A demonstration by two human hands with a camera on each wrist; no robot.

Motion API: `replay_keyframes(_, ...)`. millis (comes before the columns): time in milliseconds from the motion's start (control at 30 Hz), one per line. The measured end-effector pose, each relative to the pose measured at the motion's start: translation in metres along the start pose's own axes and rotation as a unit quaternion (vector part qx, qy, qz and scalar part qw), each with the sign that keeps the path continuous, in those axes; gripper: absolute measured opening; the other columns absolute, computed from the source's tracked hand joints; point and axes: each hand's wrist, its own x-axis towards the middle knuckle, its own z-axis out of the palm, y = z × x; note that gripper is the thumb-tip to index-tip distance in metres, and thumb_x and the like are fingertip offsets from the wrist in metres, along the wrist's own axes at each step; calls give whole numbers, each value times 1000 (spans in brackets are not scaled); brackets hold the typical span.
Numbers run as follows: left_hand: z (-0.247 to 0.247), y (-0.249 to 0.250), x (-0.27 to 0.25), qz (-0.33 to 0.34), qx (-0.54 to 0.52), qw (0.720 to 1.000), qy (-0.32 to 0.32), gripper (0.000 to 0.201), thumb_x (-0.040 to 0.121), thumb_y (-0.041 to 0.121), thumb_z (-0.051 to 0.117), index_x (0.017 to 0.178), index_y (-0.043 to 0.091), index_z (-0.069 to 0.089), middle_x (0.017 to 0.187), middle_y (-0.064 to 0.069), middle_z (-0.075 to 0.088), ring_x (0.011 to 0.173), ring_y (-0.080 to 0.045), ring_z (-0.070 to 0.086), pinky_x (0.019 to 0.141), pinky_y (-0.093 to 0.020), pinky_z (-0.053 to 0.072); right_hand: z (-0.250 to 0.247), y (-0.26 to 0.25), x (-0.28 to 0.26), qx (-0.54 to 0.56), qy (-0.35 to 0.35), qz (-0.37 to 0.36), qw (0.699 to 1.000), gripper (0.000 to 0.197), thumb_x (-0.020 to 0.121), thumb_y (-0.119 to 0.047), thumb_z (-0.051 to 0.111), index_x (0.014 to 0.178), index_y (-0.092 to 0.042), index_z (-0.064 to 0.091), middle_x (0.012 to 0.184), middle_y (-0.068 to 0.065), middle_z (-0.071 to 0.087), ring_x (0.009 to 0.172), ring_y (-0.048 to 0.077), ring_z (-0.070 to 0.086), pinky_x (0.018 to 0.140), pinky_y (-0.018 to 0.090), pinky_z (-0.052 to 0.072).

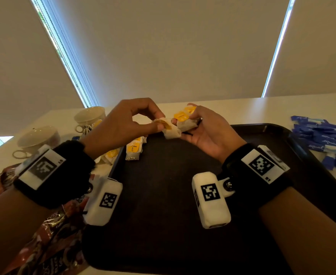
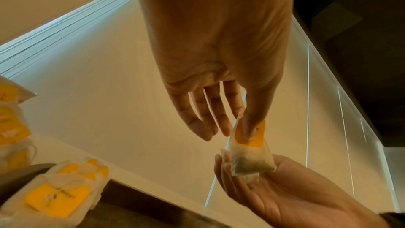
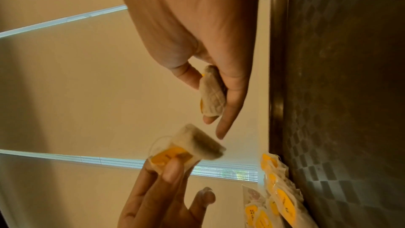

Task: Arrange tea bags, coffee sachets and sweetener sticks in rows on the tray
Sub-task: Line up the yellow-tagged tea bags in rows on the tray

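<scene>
- While I hold both hands above the black tray [image 1: 163, 225], it lies on a pale table [image 1: 282, 108] in front of drawn beige blinds [image 1: 173, 46], with strips of daylight showing at two gaps between them.
- Far left on the table, dark red coffee sachets [image 1: 44, 245] lie in a loose heap; I cannot count them.
- Behind them stand two cream cups [image 1: 38, 137], one nearer, one further back.
- At the tray's far left corner, tea bags with yellow tags [image 1: 133, 147] lie overlapping, some on the tray's floor, some on the table beside the rim; at least three, the rest too bunched to count.
- My left hand [image 1: 123, 124] pinches one tea bag [image 1: 169, 129] by its yellow tag between thumb and forefinger, the other fingers loose and spread.
- My right hand [image 1: 208, 133], palm up, clamps a small stack of tea bags [image 1: 185, 120] between thumb and fingers; two yellow tags show.
- Both hands hover over the tray's far edge, the pinched bag touching my right fingertips.
- Far right on the table, blue sweetener sticks [image 1: 321, 137] lie in a jumbled pile, too many to count.
</scene>
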Motion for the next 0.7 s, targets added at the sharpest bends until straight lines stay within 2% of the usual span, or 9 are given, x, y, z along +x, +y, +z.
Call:
replay_keyframes(67,-7,3,-2,-24,-25,999,-3,13,79,14,70,89,10,64,89,-3,68,83,-9,66,65,-16,53,-3,-1,0,32,16,7,999,30,89,1,34,115,-9,45,98,17,54,83,26,63,65,42,58)
replay_keyframes(100,-12,2,-2,-49,-41,998,-5,15,77,14,71,89,9,63,86,-4,68,77,-10,67,61,-19,55,-3,-3,0,45,23,10,999,24,89,0,34,110,-6,46,96,18,53,82,27,62,62,42,58)
replay_keyframes(200,-31,-8,-1,-144,-34,988,-47,24,68,24,71,87,10,63,77,-7,71,68,-10,68,58,-20,57,-6,-5,1,32,42,11,999,17,91,-8,39,103,-2,48,90,16,53,77,24,59,65,40,58)
replay_keyframes(267,-41,-20,-1,-198,6,974,-110,25,68,25,72,87,10,64,78,-5,73,67,-10,69,58,-19,55,-7,-5,2,8,55,6,998,13,90,-10,42,96,-2,50,87,14,53,76,22,59,68,38,59)
replay_keyframes(333,-45,-33,-2,-239,49,952,-187,18,74,20,73,87,10,65,77,-6,73,67,-11,68,58,-18,53,-8,-4,3,-3,58,3,998,10,89,-9,45,94,-3,51,89,14,53,77,22,59,69,39,59)
replay_keyframes(400,-45,-42,-4,-258,80,929,-255,10,78,17,72,85,12,66,76,-5,73,67,-11,68,59,-18,53,-9,-3,4,-13,60,1,998,13,88,-8,46,99,-4,51,93,15,53,80,23,60,68,38,60)
replay_keyframes(500,-41,-47,-4,-274,91,907,-307,10,80,16,71,88,12,67,81,-4,73,68,-10,69,61,-20,54,-9,-2,4,-26,61,0,998,13,88,-9,46,100,-4,51,94,15,54,82,23,60,69,37,60)
replay_keyframes(600,-34,-55,-2,-278,121,902,-308,7,83,16,69,87,17,65,78,2,72,66,-6,68,62,-18,54,-9,-3,5,-32,62,1,998,13,88,-10,47,100,-6,51,94,14,54,82,22,60,69,37,59)
replay_keyframes(700,-27,-62,0,-244,165,914,-277,8,87,16,65,85,23,62,85,-2,70,74,-11,67,63,-18,53,-9,-3,5,-34,68,7,997,13,89,-11,47,100,-6,51,94,14,54,82,22,60,71,37,59)
